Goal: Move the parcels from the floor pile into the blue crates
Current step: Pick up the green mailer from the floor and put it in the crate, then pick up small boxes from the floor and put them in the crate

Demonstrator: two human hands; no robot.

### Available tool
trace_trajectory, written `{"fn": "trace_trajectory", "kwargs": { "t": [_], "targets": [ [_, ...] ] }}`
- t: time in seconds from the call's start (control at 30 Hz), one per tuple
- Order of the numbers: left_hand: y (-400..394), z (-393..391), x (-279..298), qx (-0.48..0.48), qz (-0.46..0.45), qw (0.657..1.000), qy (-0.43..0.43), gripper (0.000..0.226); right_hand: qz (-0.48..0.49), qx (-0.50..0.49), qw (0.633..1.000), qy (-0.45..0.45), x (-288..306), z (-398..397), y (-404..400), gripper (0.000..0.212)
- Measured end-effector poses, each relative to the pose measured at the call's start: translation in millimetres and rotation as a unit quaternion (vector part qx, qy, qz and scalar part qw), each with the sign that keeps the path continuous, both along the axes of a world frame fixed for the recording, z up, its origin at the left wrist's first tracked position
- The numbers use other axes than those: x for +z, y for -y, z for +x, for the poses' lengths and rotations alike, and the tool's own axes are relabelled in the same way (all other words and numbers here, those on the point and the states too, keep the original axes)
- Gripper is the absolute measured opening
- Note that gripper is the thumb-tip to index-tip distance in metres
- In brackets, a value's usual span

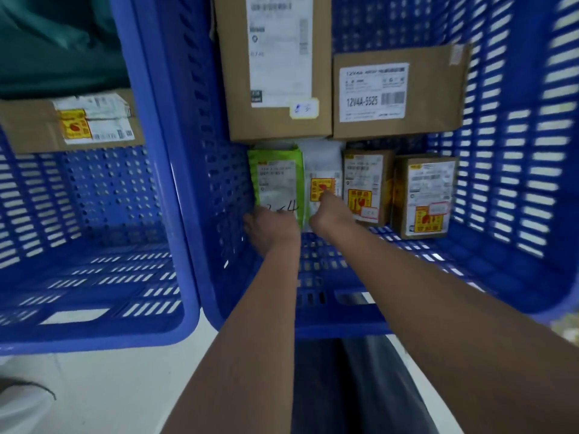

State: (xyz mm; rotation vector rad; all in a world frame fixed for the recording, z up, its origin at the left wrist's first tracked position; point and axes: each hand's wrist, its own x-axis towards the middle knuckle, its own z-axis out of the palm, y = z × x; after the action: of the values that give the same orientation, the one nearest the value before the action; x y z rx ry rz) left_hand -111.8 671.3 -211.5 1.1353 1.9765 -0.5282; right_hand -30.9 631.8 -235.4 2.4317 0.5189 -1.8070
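Note:
Both my arms reach down into the right blue crate. My left hand grips the near end of a green parcel that lies by the crate's left wall. My right hand holds the near end of a white parcel right beside it, thumb on its red and yellow sticker. Two small brown boxes stand to the right of these. Behind them lie two larger cardboard boxes with white labels.
A second blue crate stands to the left, holding a flat cardboard parcel at its far end and something dark green behind that. White floor shows in front of the crates, my dark trousers below.

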Motion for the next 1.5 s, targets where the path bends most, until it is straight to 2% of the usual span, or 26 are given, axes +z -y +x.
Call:
{"fn": "trace_trajectory", "kwargs": {
  "t": [0.07,0.13,0.2,0.23,0.4,0.47,0.53,0.63,0.7,0.77,0.87,0.93,1.03,1.13,1.2,1.33,1.5],
  "targets": [
    [-7.1,-3.1,23.8,0.010,-0.042,0.998,0.036,0.034,0.001,-0.054,0.997,-0.054,28.5,11.2,11.2,0.046],
    [-15.0,0.1,56.2,0.063,-0.103,0.990,0.078,0.037,0.005,-0.136,0.985,-0.103,58.8,24.4,23.8,0.034],
    [-21.7,5.5,91.5,0.106,-0.174,0.973,0.108,0.038,0.018,-0.221,0.969,-0.106,87.4,38.4,36.2,0.017],
    [-24.7,9.9,108.0,0.096,-0.190,0.970,0.117,0.037,0.021,-0.257,0.961,-0.097,101.4,45.1,42.1,0.012],
    [-27.6,33.8,164.2,0.022,-0.124,0.978,0.166,0.015,0.039,-0.359,0.931,-0.059,159.4,65.5,64.8,0.015],
    [-19.0,45.9,176.9,0.034,-0.152,0.970,0.189,0.012,0.058,-0.419,0.904,-0.058,183.5,67.9,71.6,0.018],
    [-7.5,56.5,187.3,0.039,-0.181,0.963,0.195,0.023,0.066,-0.468,0.878,-0.073,203.7,68.5,77.5,0.021],
    [10.7,71.2,194.8,-0.019,-0.198,0.964,0.177,0.031,0.047,-0.512,0.853,-0.092,224.9,73.4,93.8,0.030],
    [21.8,81.1,196.7,-0.081,-0.204,0.964,0.148,0.032,0.076,-0.532,0.840,-0.078,233.0,82.9,104.3,0.034],
    [33.7,94.7,194.6,-0.127,-0.193,0.963,0.139,0.028,0.117,-0.595,0.791,-0.076,239.7,92.4,121.1,0.038],
    [63.7,123.2,194.5,-0.206,-0.145,0.958,0.136,0.014,0.156,-0.654,0.739,-0.052,249.1,104.0,170.5,0.019],
    [91.3,145.0,192.7,-0.269,-0.099,0.942,0.173,0.011,0.157,-0.690,0.706,-0.019,250.6,111.9,220.3,0.015],
    [144.9,175.8,193.0,-0.371,-0.047,0.894,0.249,0.018,0.147,-0.740,0.656,0.011,251.4,116.4,304.5,0.013],
    [207.8,197.8,190.1,-0.437,-0.051,0.854,0.277,0.017,0.121,-0.767,0.630,0.037,245.0,113.5,388.6,0.014],
    [252.8,204.3,185.8,-0.472,-0.091,0.840,0.253,0.013,0.104,-0.781,0.614,0.042,239.8,108.2,440.5,0.015],
    [340.7,201.0,178.4,-0.528,-0.183,0.816,0.144,0.013,0.087,-0.803,0.589,0.040,227.0,94.0,528.9,0.016],
    [431.9,196.5,164.6,-0.592,-0.223,0.770,0.085,0.004,0.063,-0.821,0.566,0.033,209.6,79.1,611.2,0.016]
  ]
}}
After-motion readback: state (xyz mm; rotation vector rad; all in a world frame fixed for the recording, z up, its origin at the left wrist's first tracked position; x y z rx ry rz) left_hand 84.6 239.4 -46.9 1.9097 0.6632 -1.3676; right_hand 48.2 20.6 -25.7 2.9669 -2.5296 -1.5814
